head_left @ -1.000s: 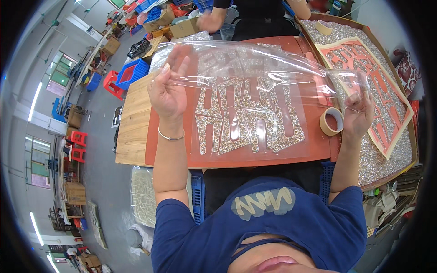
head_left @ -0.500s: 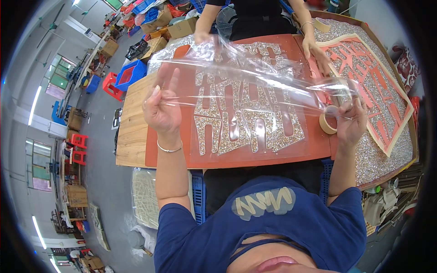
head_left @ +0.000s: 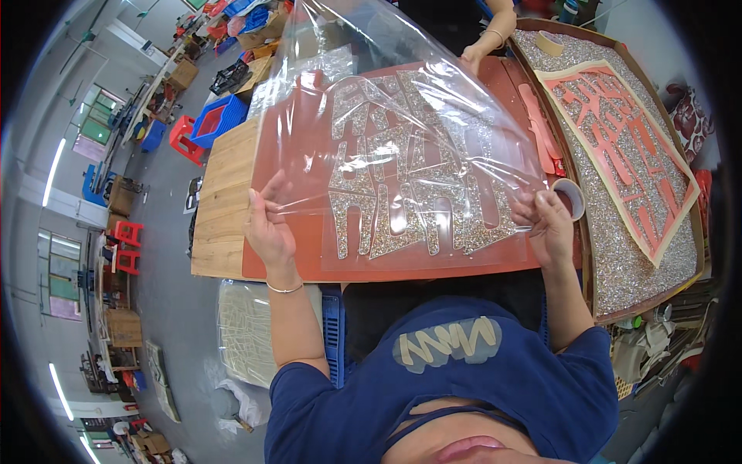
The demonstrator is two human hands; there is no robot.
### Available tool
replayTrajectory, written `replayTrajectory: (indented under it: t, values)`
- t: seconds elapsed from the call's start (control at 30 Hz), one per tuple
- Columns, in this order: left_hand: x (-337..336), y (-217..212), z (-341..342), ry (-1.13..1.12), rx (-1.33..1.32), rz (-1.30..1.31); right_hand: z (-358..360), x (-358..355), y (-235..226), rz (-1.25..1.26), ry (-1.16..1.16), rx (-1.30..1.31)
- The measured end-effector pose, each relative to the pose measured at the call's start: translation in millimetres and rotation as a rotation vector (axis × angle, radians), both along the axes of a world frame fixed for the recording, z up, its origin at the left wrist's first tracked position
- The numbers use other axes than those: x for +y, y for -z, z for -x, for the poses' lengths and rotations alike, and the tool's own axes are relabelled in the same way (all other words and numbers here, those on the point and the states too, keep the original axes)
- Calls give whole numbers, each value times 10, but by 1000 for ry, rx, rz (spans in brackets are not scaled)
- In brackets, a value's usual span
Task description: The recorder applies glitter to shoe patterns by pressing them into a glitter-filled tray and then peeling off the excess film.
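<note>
The far end of the clear film (head_left: 386, 100) runs out past the top edge, so I can't see where it stops. My right hand (head_left: 550, 228) covers part of the tape roll (head_left: 572, 197). The glitter cut-outs (head_left: 402, 178) blur behind the film's glare. The person across the worktop (head_left: 224, 193) shows only a hand (head_left: 473, 54) and forearm; the rest is cut off.

Both forearms rise from the lower edge. The left hand (head_left: 270, 224) sits at centre left, fingers spread and pinching; the right hand (head_left: 550, 226) at centre right, fingers curled closed.
</note>
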State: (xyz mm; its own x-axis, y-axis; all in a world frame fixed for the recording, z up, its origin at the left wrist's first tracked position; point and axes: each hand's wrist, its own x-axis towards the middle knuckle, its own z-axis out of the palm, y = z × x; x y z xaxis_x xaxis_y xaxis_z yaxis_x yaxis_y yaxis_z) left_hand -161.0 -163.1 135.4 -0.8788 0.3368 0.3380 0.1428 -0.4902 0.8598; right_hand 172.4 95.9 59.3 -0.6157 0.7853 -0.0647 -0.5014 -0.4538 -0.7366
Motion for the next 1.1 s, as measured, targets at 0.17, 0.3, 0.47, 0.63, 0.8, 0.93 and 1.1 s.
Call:
replayTrajectory:
  t: [0.17, 0.3, 0.47, 0.63, 0.8, 0.93, 1.1]
  values:
    - [-343, 126, 1, -62, -14, 57, 80, -178, 44, 81, -90, -65]
    - [-640, 260, 13, -166, 15, 147, 102, -266, 71, 60, -137, -94]
    - [-727, 428, -45, -212, -45, 181, 94, -281, 152, 47, -151, -101]
    - [-647, 565, -159, -389, 60, 401, 13, -327, 169, 39, -126, -169]
    - [-658, 722, -231, -421, 106, 555, -113, -326, 325, -21, -111, -242]
    - [-675, 865, -299, -454, 175, 833, -201, -245, 364, -36, -86, -329]
    - [-620, 1091, -369, -505, 325, 867, -269, -207, 386, -88, -59, -499]
